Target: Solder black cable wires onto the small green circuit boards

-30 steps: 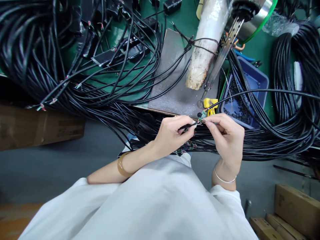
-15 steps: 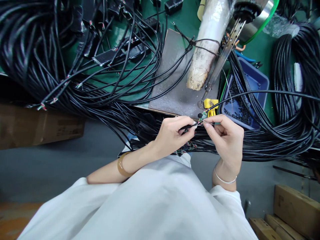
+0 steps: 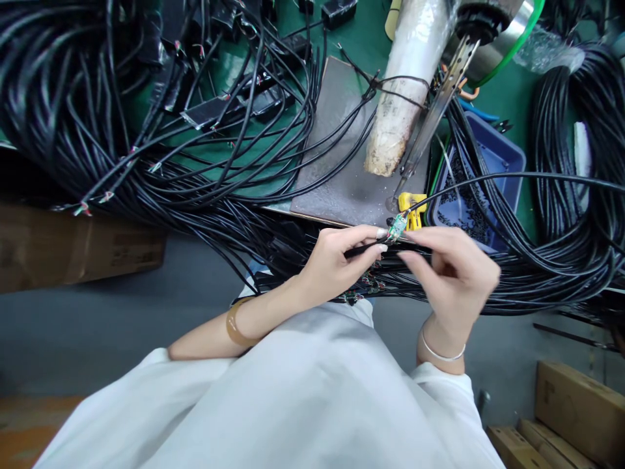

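Pinched in the fingers of my left hand (image 3: 336, 260) is a black cable, right beside a small green circuit board (image 3: 397, 226). Thin coloured wires show at the board's ends, and a black cable (image 3: 493, 174) runs from its upper end to the right. My right hand (image 3: 449, 267) is just right of the board, thumb and forefinger apart, with nothing visible between them. Just behind the board stands a yellow holder (image 3: 413, 207). The soldering iron (image 3: 424, 133) points down at it, beside a plastic-wrapped roll (image 3: 403, 91).
Black cable bundles lie left (image 3: 63, 111) and right (image 3: 551, 273). A blue tray (image 3: 517, 159) with small black pieces is behind my right hand. A grey board (image 3: 336, 156) lies on the green table (image 3: 239, 65). Cardboard boxes (image 3: 581, 404) stand low at the right.
My right thumb and forefinger have parted and the hand has shifted right, away from the wires. The green board now shows more fully. My left hand has barely moved.
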Available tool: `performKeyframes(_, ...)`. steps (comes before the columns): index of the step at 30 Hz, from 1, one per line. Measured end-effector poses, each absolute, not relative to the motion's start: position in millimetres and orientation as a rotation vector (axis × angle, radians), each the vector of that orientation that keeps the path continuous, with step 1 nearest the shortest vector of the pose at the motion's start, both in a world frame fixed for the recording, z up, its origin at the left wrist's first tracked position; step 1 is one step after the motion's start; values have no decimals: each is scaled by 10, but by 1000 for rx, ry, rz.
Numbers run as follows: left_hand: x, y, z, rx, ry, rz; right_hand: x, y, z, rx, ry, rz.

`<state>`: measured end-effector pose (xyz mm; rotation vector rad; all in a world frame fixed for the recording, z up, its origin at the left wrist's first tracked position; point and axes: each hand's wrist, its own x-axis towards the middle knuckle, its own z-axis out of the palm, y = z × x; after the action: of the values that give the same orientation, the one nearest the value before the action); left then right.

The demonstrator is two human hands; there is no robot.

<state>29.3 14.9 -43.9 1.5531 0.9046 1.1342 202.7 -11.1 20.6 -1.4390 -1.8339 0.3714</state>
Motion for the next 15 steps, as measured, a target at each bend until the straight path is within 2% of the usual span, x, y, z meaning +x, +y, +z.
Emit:
performKeyframes(4,285,150,-425,1335,876,1135,2023,-168,329,-1282,-1332,452)
performKeyframes(8,260,181,-365,1273,910,1125,2045,-220,344,-1362,-1480,634)
performKeyframes(15,195,336,-284,1297,866,944,2125,-179,145,-1449,-1814,208)
